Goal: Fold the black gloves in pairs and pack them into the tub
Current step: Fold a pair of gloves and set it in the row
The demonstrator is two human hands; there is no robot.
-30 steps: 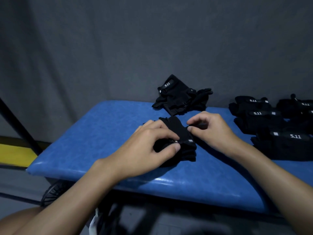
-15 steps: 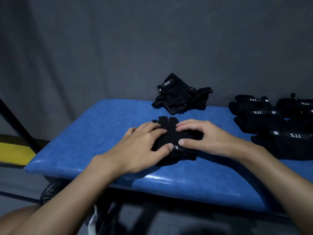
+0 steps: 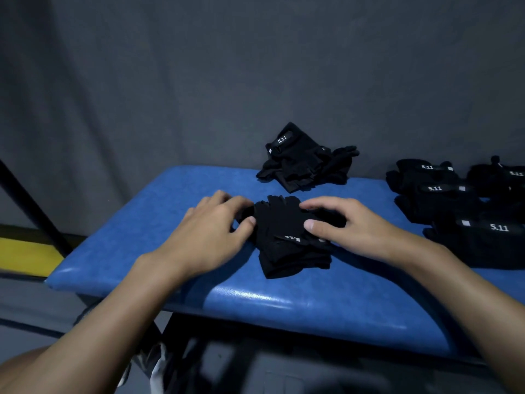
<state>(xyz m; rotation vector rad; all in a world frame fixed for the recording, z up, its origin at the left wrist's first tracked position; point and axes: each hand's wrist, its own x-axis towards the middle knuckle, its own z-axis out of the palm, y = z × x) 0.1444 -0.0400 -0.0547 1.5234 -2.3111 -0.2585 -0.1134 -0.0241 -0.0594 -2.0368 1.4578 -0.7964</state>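
Pressing the glove pair flat, centre frame.
Left hand and right hand are resting loose-fingered on it; limp and light, probably best pinched at the fold.

The surface is a blue padded bench top with a glossy vinyl cover, its rounded front edge catching the light. Near its middle lies a stacked pair of black fabric gloves with a small white "5.11" mark on top. At the far edge rests a loose heap of black gloves. Well apart on the right sit several folded black glove bundles, touching one another, most showing a white "5.11" label.
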